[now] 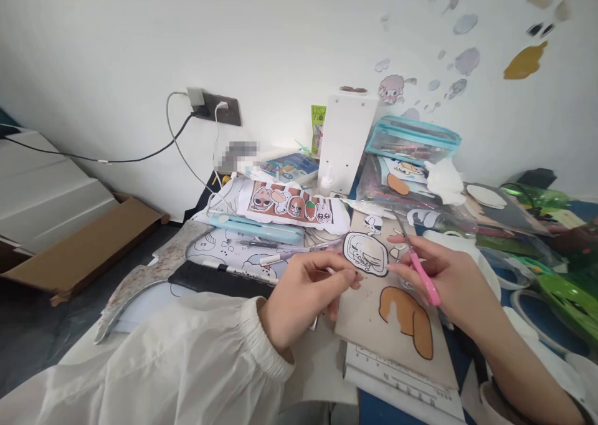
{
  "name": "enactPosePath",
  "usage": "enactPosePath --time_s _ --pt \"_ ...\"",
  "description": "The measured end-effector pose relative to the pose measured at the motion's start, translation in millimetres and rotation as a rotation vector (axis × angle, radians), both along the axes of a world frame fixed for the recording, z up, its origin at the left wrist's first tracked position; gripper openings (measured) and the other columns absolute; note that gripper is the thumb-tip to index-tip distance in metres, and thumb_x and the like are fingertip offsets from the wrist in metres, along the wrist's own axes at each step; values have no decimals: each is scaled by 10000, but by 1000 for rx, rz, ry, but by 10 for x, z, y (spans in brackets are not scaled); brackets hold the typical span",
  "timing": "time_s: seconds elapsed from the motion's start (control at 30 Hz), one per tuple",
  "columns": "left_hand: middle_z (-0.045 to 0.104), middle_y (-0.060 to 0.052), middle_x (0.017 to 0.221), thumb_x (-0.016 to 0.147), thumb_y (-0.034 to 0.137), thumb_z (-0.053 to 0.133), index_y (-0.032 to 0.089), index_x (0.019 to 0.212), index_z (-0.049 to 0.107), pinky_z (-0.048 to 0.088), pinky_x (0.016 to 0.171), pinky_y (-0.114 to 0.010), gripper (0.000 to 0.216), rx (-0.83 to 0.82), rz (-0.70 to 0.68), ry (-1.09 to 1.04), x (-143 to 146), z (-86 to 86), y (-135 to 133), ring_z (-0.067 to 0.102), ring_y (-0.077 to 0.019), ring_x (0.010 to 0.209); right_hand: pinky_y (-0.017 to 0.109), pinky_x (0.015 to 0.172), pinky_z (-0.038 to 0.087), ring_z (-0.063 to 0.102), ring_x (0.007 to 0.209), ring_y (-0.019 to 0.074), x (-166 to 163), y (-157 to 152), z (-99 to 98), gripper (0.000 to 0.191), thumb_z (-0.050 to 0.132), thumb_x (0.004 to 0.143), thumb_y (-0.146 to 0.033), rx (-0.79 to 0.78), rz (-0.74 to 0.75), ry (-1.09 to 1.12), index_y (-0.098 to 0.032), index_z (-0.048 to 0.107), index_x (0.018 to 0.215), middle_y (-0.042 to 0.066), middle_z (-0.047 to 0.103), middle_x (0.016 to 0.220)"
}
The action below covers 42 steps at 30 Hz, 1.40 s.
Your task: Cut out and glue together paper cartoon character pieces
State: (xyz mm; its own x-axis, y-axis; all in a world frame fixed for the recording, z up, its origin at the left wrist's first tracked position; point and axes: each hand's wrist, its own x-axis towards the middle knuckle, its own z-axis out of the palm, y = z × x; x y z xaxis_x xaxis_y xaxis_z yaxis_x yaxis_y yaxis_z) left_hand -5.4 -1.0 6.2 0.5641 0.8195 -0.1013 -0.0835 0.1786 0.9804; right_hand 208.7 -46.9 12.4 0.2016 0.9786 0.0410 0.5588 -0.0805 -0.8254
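My left hand pinches a small paper cutout of a cartoon figure with a black outline, held just above the desk. My right hand grips pink-handled scissors, its fingers wrapped through the handles. The blades point up and away, right beside the cutout's right edge. Under both hands lies a brown card sheet with an orange-brown shape on it.
A printed strip of cartoon characters, a light blue case, pens and a black marker lie to the left. A white box, a teal pencil pouch, green plastic items and a ruler crowd the desk.
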Motion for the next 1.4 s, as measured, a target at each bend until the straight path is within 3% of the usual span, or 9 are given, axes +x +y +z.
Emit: enactPosePath --time_s 0.1,0.23,0.37,0.57,0.73,0.87,1.17,1.4 --pt "621 4 645 741 286 596 139 672 628 277 358 -172 165 12 20 53 2 11 25 430 -29 344 254 406 408 428 453 96 66 34 52 480 681 718 -489 -46 22 4 -220 603 1107 -27 533 694" --pt "530 37 487 722 287 528 157 630 558 262 368 -182 162 62 60 106 -11 27 52 402 -52 333 281 507 494 567 599 140 154 62 153 502 668 736 -434 -94 72 -18 -221 553 1176 -1 545 824" --pt "391 70 350 736 251 444 177 598 511 256 389 -182 171 129 68 145 -32 35 72 355 -68 331 313 600 529 634 687 179 219 105 254 381 614 767 -293 -132 109 -132 -206 568 1136 24 620 833" --pt "424 65 410 743 236 424 186 567 451 311 441 -201 185 266 71 165 -33 44 58 401 -81 370 319 682 525 616 762 144 480 167 316 207 593 868 -292 -187 96 -412 -167 597 1033 37 641 942" --pt "508 45 503 738 232 467 186 576 448 328 481 -212 170 379 124 181 -49 47 52 444 -95 419 383 792 529 616 934 185 575 241 358 261 565 903 -335 -295 144 -588 -172 591 1106 64 612 1127" --pt "557 31 545 728 221 499 186 598 481 341 477 -208 136 413 134 192 -64 40 74 474 -103 438 400 813 525 611 967 200 513 352 380 285 566 902 -337 -346 202 -632 -175 579 1137 68 599 1163" --pt "602 6 575 745 288 539 152 682 619 357 439 -203 170 363 83 190 -46 -45 139 481 -95 399 402 805 527 610 975 209 475 559 353 310 581 892 -336 -415 301 -615 -168 574 1152 70 592 1178" --pt "593 -5 600 761 354 564 122 715 653 293 402 -194 253 262 41 163 -46 -30 138 445 -67 361 388 790 530 609 973 209 534 603 347 308 591 883 -332 -438 360 -614 -171 584 1146 68 590 1193"
